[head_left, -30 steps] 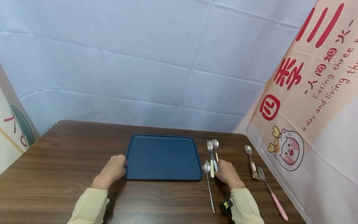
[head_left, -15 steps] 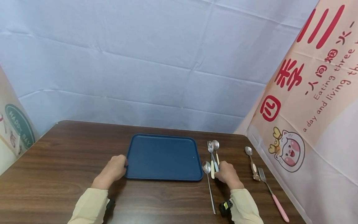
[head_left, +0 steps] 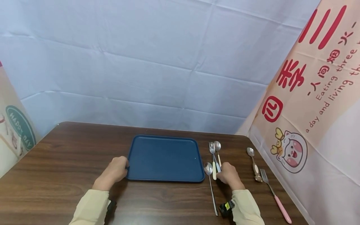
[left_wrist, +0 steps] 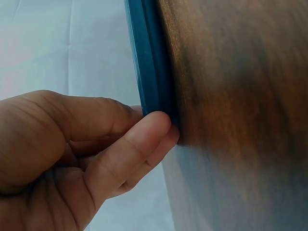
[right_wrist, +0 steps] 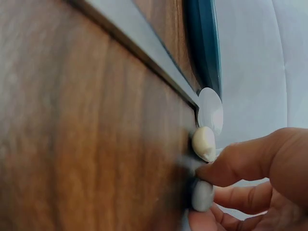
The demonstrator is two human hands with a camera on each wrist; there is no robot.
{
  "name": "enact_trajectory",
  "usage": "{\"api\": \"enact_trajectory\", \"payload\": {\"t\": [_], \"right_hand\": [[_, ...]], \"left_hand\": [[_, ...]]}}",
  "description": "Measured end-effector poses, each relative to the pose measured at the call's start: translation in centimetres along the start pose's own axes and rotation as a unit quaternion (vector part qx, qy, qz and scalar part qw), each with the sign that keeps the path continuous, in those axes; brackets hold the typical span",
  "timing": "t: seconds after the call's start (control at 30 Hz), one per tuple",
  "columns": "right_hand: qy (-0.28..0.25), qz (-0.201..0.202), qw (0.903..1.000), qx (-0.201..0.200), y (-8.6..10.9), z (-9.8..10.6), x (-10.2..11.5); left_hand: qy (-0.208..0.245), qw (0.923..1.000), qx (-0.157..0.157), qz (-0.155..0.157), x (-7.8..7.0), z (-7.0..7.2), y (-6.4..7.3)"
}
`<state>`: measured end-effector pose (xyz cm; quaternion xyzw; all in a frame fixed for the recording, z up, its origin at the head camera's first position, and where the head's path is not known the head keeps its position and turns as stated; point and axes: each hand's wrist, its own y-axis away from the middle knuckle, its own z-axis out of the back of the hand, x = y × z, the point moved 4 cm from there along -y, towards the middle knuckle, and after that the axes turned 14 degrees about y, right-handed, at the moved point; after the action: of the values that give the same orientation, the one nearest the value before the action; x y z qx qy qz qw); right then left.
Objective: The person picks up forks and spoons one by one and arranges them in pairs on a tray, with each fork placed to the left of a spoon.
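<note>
My left hand (head_left: pixel 116 168) pinches the left edge of a dark blue rectangular tray (head_left: pixel 166 159). In the left wrist view, thumb and fingertips meet around the tray's rim (left_wrist: pixel 153 67). On the tray's right, my right hand (head_left: pixel 228 175) is at the lower ends of a cutlery cluster. Its thumb and fingers pinch a blue-handled utensil (right_wrist: pixel 202 196), whose head overlaps a fork (head_left: pixel 212 148). Beside the thumb is a cream handle end (right_wrist: pixel 204 144). A small spoon (head_left: pixel 217 146) lies in the same cluster, its handle partly hidden by the hand.
A long metal spoon (head_left: pixel 208 169) lies between the tray's corner and my right wrist. Farther right are a spoon with a decorated handle (head_left: pixel 255 168) and a pink-handled fork (head_left: pixel 282 208). Fabric curtains (head_left: pixel 146 62) rise behind the wooden table (head_left: pixel 70 162) and at its sides.
The view shifts very slightly. Both hands keep their places at the tray edge and the cutlery handles.
</note>
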<state>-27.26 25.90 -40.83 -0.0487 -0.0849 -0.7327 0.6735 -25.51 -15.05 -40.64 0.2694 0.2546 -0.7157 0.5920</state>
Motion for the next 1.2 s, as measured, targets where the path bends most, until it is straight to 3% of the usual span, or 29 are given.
{"api": "enact_trajectory", "payload": {"t": [0.43, 0.77, 1.2], "right_hand": [[-0.012, -0.005, 0.9999, -0.002, 0.2, 0.4, -0.3], [-0.029, 0.001, 0.9994, -0.018, 0.5, 2.2, 1.0], [-0.024, -0.001, 0.9995, -0.018, 0.5, 1.9, 1.6]], "left_hand": [[-0.004, 1.0, 0.007, 0.002, 0.0, 0.0, 0.0], [-0.003, 0.9999, 0.011, 0.008, -0.1, 0.2, -0.1], [-0.003, 0.9999, 0.011, 0.002, 0.0, -0.1, 0.0]]}}
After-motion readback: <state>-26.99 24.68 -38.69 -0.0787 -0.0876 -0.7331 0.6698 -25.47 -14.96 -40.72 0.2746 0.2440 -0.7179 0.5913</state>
